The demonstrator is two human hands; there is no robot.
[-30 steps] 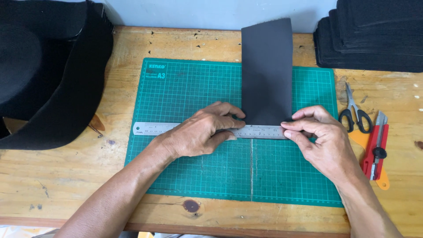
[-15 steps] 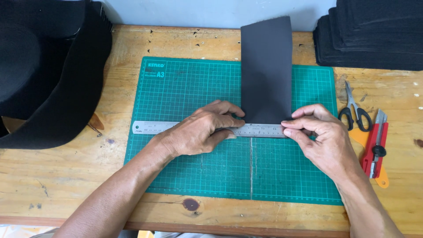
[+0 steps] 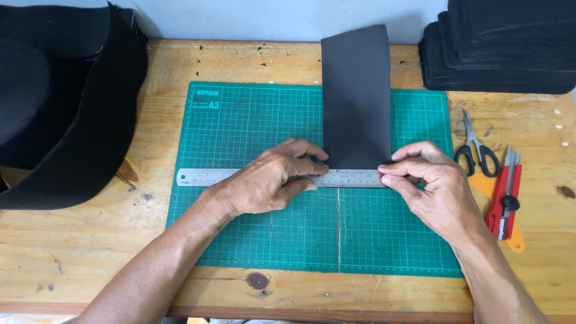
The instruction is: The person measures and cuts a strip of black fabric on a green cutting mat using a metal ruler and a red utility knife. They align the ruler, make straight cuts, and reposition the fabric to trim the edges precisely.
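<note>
Nothing's shifted: left hand [image 3: 264, 183] still flat, pinning steel ruler [image 3: 204, 177] square across dark strip [image 3: 356, 96], right hand [image 3: 435, 186] fingers pinching its end.

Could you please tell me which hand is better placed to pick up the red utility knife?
Probably the right hand: it pinches the steel ruler end nearest the red utility knife on the wooden table, while the left hand presses the ruler farther away on the green cutting mat.
</note>
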